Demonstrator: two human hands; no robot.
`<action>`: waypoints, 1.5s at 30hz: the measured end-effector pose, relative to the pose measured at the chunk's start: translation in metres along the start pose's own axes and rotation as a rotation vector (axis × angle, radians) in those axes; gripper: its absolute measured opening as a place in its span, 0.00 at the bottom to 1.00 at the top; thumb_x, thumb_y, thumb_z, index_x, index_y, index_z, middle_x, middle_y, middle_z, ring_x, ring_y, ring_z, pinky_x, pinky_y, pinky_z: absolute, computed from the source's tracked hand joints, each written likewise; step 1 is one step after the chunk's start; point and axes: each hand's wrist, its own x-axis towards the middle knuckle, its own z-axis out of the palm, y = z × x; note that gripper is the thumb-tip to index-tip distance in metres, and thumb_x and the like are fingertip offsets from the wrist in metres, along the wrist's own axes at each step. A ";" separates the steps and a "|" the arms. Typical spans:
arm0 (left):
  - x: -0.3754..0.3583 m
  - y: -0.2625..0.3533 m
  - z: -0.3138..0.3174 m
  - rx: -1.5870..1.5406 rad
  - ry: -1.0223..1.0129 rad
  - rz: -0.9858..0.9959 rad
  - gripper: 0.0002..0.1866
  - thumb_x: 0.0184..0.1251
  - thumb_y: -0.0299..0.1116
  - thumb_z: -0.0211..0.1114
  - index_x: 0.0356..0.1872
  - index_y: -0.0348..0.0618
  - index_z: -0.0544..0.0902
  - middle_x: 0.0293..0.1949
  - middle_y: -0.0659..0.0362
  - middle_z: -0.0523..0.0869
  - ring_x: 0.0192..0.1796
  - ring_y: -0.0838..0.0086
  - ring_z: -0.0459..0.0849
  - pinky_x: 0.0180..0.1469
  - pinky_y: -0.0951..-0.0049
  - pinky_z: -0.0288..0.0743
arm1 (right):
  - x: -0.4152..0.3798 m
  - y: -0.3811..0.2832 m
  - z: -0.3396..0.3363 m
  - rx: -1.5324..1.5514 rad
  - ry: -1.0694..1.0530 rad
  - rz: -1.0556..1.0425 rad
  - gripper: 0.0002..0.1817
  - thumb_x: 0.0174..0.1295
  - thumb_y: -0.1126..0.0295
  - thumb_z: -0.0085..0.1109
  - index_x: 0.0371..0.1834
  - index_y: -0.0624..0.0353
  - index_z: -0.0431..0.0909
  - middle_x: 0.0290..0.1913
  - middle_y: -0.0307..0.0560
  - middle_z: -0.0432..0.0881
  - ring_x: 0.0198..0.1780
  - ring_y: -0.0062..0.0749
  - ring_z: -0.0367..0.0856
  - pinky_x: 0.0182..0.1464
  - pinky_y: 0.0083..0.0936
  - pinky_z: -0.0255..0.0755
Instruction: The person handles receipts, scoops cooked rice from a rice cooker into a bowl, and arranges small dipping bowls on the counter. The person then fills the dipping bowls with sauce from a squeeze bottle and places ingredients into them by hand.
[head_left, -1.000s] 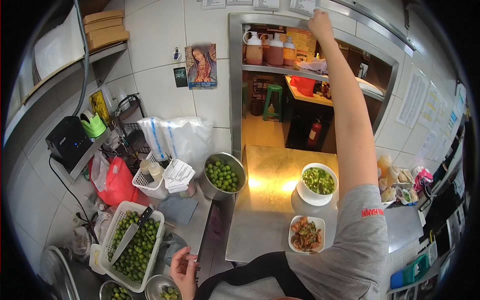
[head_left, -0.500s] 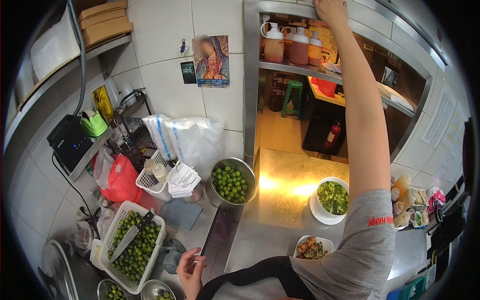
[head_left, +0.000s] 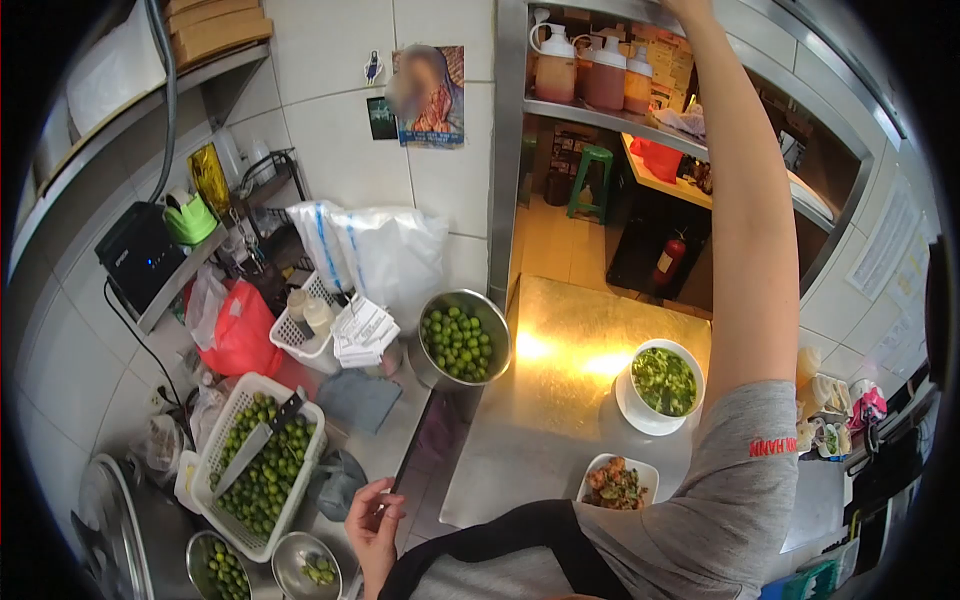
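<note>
My left hand [head_left: 374, 528] hangs low near the counter's edge, its fingers loosely bent and slightly apart, with nothing visible in them. A grey cloth bundle [head_left: 340, 487] is close to its left. My right arm reaches up across the serving window, and my right hand [head_left: 688, 8] is cut off by the top edge, fingers hidden. Below that arm, a white bowl of chopped greens [head_left: 664, 382] stands on a white plate [head_left: 640, 424] on the metal counter. Nearer me is a small square bowl of browned food pieces [head_left: 620, 484], partly behind my sleeve.
Left of me stand a white basket of green citrus fruits [head_left: 315, 440] with a knife [head_left: 245, 458] across them, and a steel pot [head_left: 428, 372] of the same fruits. Sauce jugs [head_left: 606, 78] line the window shelf [head_left: 570, 112]. A black printer [head_left: 143, 262] sits on the left.
The view has shifted, with counter items appearing slightly higher. My right hand has moved further out of the top edge. My left hand appears slightly left, its fingers still bent.
</note>
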 end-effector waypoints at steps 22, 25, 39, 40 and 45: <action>-0.109 0.008 0.036 -0.352 -0.713 0.025 0.42 0.65 0.62 0.46 0.70 0.40 0.49 0.67 0.47 0.59 0.67 0.59 0.62 0.63 0.58 0.61 | -0.390 -0.157 -0.332 1.152 -0.579 -0.684 0.30 0.58 0.55 0.54 0.61 0.60 0.65 0.64 0.60 0.62 0.65 0.54 0.62 0.63 0.49 0.57; -0.147 0.007 0.062 -0.819 -0.598 -0.130 0.40 0.67 0.62 0.40 0.70 0.44 0.48 0.68 0.47 0.58 0.67 0.57 0.62 0.64 0.57 0.60 | -0.465 -0.221 -0.386 1.281 -0.710 -0.522 0.41 0.49 0.52 0.60 0.65 0.61 0.60 0.70 0.57 0.54 0.72 0.51 0.50 0.70 0.48 0.45; -0.140 -0.104 0.040 -0.611 -0.624 -0.644 0.27 0.71 0.50 0.46 0.64 0.45 0.62 0.60 0.48 0.70 0.59 0.63 0.73 0.57 0.65 0.71 | -0.638 -0.118 -0.496 0.962 -1.145 0.562 0.14 0.60 0.71 0.54 0.48 0.61 0.77 0.41 0.51 0.82 0.38 0.38 0.82 0.42 0.30 0.75; -0.139 -0.115 0.047 -0.508 -0.681 -0.659 0.26 0.70 0.47 0.47 0.65 0.46 0.61 0.60 0.49 0.71 0.58 0.64 0.74 0.56 0.65 0.71 | -0.647 -0.095 -0.490 0.907 -1.065 0.737 0.11 0.60 0.72 0.53 0.45 0.63 0.77 0.38 0.50 0.82 0.37 0.34 0.82 0.41 0.27 0.75; -0.115 -0.152 0.112 -0.142 -0.725 -0.673 0.31 0.70 0.42 0.50 0.69 0.48 0.50 0.56 0.47 0.74 0.53 0.65 0.78 0.50 0.68 0.74 | -0.659 0.004 -0.427 0.826 -0.847 1.129 0.11 0.60 0.76 0.50 0.44 0.68 0.75 0.35 0.48 0.82 0.34 0.25 0.80 0.36 0.21 0.75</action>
